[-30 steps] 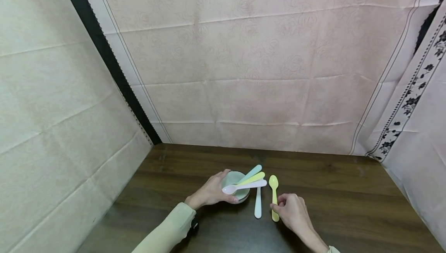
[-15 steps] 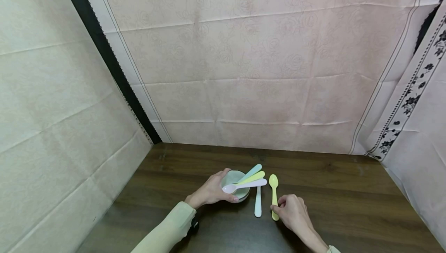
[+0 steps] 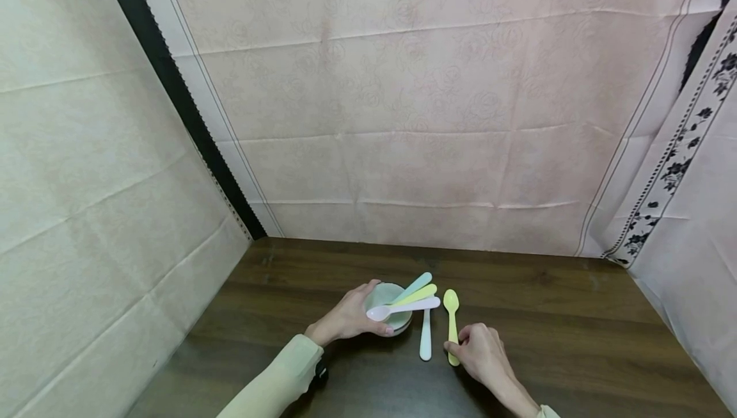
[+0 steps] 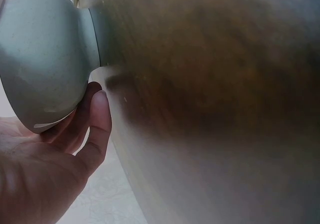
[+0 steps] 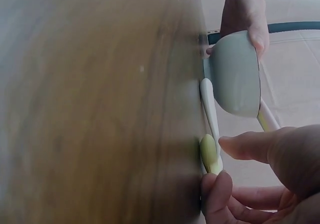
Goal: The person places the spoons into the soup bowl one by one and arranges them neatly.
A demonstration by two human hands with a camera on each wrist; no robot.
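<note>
My left hand (image 3: 348, 317) holds a pale green bowl (image 3: 381, 292) by its side, thumb near the front. Its footed base meets the table in the left wrist view. Leaning in the bowl are a light blue spoon (image 3: 419, 283), a yellow-green spoon (image 3: 425, 292) and a whitish-lavender spoon (image 3: 413, 305) lying across the top. To the right, a yellow spoon (image 3: 451, 303) lies on the table, bowl end away from me. The thumb and fingers of my right hand (image 3: 485, 351) pinch its handle near the lower end.
A pale blue-white spoon (image 3: 426, 342) lies between the bowl and the yellow spoon, its far end hidden under the lavender handle. The dark wooden table (image 3: 553, 315) ends at a cloth-covered back wall (image 3: 414, 168), with cloth at both sides.
</note>
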